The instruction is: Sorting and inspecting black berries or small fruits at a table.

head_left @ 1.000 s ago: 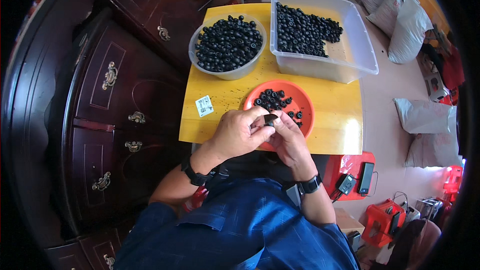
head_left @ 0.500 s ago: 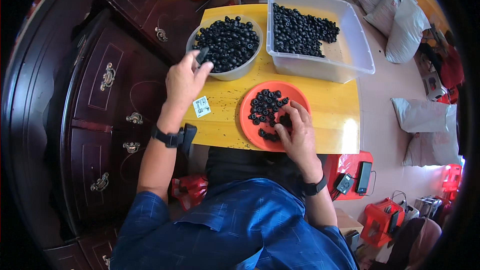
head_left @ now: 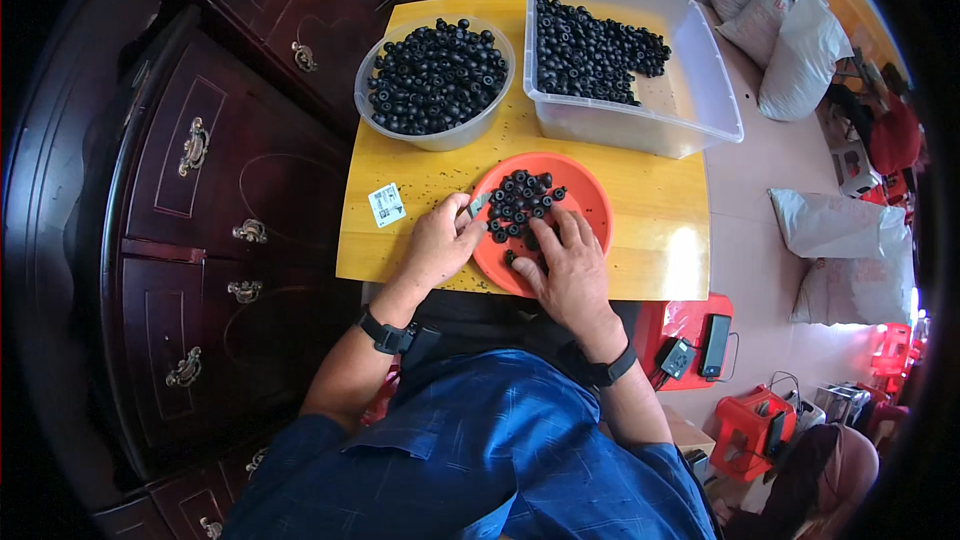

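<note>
An orange plate [head_left: 597, 202] lies near the front of the yellow table, holding a loose pile of small black ring-like parts [head_left: 522, 202] with holes. My left hand [head_left: 440, 243] is closed at the plate's left rim, pinching a small flat grey blade-like piece [head_left: 479, 205] whose tip reaches over the rim. Over the plate's right side is my right hand [head_left: 572, 275], fingers and thumb apart, the fingertips down among the black parts. My fingers hide some of the parts beneath them.
Behind the plate stand a round clear tub [head_left: 365, 105] heaped with black parts and, to its right, a large clear bin [head_left: 640, 125] partly filled with them. A white label [head_left: 386, 205] and dark crumbs lie on the yellow table [head_left: 660, 210]. Dark drawers [head_left: 215, 210] flank the left.
My left hand has moved from the round tub toward me and right, to the plate, still with the grey piece. My right hand stays over the plate, slightly shifted among the parts.
</note>
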Tool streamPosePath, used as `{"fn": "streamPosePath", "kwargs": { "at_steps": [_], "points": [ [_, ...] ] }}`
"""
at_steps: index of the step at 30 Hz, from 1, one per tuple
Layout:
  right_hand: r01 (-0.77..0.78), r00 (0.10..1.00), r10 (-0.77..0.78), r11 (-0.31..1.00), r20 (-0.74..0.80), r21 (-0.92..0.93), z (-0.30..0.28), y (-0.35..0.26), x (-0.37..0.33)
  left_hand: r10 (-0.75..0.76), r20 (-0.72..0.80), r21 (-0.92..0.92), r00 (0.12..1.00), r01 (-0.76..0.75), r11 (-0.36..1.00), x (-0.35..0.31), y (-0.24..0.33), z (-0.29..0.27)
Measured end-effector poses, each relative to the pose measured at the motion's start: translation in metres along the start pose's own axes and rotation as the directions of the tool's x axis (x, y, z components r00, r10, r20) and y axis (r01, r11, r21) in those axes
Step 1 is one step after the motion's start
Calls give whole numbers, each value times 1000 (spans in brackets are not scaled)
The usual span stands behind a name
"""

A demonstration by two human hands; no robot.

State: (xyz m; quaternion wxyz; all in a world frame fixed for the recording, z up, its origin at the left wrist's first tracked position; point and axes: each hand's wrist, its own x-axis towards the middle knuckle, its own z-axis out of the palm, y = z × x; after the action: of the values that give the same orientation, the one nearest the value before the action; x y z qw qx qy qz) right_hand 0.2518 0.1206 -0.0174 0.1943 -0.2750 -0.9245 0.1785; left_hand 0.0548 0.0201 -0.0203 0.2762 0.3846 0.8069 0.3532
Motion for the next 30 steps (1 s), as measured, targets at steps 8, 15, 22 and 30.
{"fn": "streamPosePath", "kwargs": {
  "at_steps": [8, 15, 22, 30],
  "points": [
    [38, 998, -39, 999, 54, 20, -4, -2, -12, 56, -12, -139, 998, -57, 989, 5, -29, 6],
    [39, 999, -40, 998, 14, 56, 1, -2, -11, 51, -1, -98, 999, -51, 994, 3, -21, 1],
    [15, 998, -19, 998, 53, 69, 2, 2, -4, 25, 17, -71, 1000, -24, 997, -1, -12, -2],
    [-9, 999, 7, 998, 35, 66, 5, 4, 2, 8, 60, -89, 998, -3, 996, -10, 3, -4]
  ]
}}
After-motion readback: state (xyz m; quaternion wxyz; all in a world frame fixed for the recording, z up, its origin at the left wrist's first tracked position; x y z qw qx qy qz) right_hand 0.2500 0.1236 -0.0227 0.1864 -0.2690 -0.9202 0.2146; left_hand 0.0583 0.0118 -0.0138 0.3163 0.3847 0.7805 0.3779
